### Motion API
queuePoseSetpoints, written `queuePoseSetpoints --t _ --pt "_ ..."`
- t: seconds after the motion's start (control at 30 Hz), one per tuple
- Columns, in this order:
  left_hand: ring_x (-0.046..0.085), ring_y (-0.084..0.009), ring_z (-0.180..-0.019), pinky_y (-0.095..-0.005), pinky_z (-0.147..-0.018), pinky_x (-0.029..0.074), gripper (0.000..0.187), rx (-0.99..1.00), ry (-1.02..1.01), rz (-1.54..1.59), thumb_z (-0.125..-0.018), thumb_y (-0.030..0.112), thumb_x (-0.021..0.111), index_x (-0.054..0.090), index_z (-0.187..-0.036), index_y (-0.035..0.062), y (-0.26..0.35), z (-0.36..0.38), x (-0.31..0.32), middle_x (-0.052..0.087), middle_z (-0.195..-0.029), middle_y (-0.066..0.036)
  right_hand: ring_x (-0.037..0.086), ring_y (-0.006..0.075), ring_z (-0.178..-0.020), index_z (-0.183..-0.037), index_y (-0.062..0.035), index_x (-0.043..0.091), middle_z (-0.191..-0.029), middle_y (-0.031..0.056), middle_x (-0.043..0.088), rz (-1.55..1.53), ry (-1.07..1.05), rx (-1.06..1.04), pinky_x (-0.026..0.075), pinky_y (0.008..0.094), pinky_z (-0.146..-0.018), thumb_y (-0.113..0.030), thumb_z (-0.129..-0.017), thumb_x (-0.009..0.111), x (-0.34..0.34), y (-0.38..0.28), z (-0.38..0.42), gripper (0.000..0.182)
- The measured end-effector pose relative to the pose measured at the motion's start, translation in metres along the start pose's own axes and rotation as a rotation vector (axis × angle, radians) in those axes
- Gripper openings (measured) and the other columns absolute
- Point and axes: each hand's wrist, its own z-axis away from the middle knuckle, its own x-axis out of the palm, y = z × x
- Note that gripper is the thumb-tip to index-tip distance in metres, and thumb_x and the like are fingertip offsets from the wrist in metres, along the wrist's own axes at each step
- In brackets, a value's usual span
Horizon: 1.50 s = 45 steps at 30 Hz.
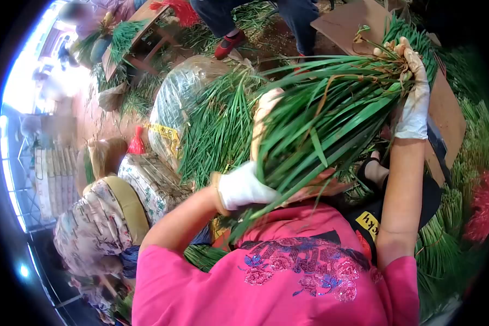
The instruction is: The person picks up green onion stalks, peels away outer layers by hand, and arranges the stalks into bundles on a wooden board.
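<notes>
My right hand [415, 89], in a white and tan glove, is closed around the root end of a large bunch of garlic chives [331, 117]. The bunch is lifted in front of my chest, and its long flat leaves hang toward the left, with some brown strands among them. Against the leaf ends lies my left hand [247, 186], gloved the same way. Its fingers stretch upward and its thumb points right, with leaves between them. Part of that hand is hidden by blurred leaves. Beside it lies a pile of loose chives [217, 127].
A clear plastic sheet [174, 89] edges the pile. A brown board [345, 24] stands at the upper right, with more chives beyond. Another person's legs [299, 27] and red shoe [229, 44] are across from me. At left sits a person in patterned clothing [92, 220].
</notes>
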Motion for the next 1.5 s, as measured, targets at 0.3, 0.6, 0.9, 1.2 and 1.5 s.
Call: queuePoseSetpoints --t 0.3,0.6,0.9,1.2,1.5 --pt "0.062 -0.0134 -0.072 -0.0282 -0.069 0.049 0.033 -0.574 0.225 -0.178 -0.069 -0.001 0.068 0.065 -0.102 0.0005 -0.043 0.025 -0.052 0.067 -0.085 -0.005 0.052 0.0179 -0.117 -0.119 0.0033 0.054 -0.13 0.0105 0.054 0.509 -0.035 -0.088 0.038 0.0292 -0.102 -0.002 -0.085 0.061 -0.11 0.04 0.032 0.035" --pt "0.063 -0.0164 -0.079 -0.0292 -0.066 0.052 0.046 -0.153 0.529 0.145 -0.068 -0.007 0.07 0.06 -0.113 0.002 -0.04 0.011 0.007 0.066 -0.099 -0.007 0.062 0.0295 -0.093 -0.111 0.0006 0.061 -0.1 0.0169 0.065 1.363 -0.323 -0.464 0.049 0.0364 -0.083 -0.047 -0.073 0.068 -0.061 0.088 0.089 0.061" --pt "0.061 -0.0147 -0.096 -0.0308 -0.084 0.049 0.047 -0.344 0.494 0.332 -0.068 -0.011 0.071 0.061 -0.112 0.0038 -0.081 0.027 -0.015 0.065 -0.108 -0.005 0.065 0.0278 -0.079 -0.092 -0.0044 0.068 -0.082 0.0171 0.066 1.081 -0.501 0.416 0.05 0.0342 -0.072 -0.039 -0.078 0.067 -0.096 0.095 0.114 0.037" --pt "0.066 -0.0197 -0.092 -0.03 -0.079 0.051 0.042 -0.009 0.374 -0.794 -0.074 0.004 0.071 0.061 -0.115 0.005 -0.06 0.033 -0.01 0.067 -0.104 -0.012 0.055 0.0346 -0.114 -0.14 -0.0005 0.034 -0.124 0.0239 0.055 1.232 -0.405 0.516 0.044 0.0343 -0.094 -0.056 -0.069 0.072 -0.082 0.103 0.048 0.098" --pt "0.063 -0.0341 -0.085 -0.0364 -0.069 0.052 0.071 -0.097 0.309 -1.386 -0.059 0.01 0.075 0.054 -0.127 0.0102 -0.043 0.055 -0.045 0.064 -0.097 -0.015 0.053 0.0019 -0.062 -0.1 -0.0097 0.067 -0.088 -0.0055 0.067 0.285 0.37 0.458 0.039 0.0188 -0.05 -0.023 -0.091 0.06 -0.16 0.158 0.041 0.018"
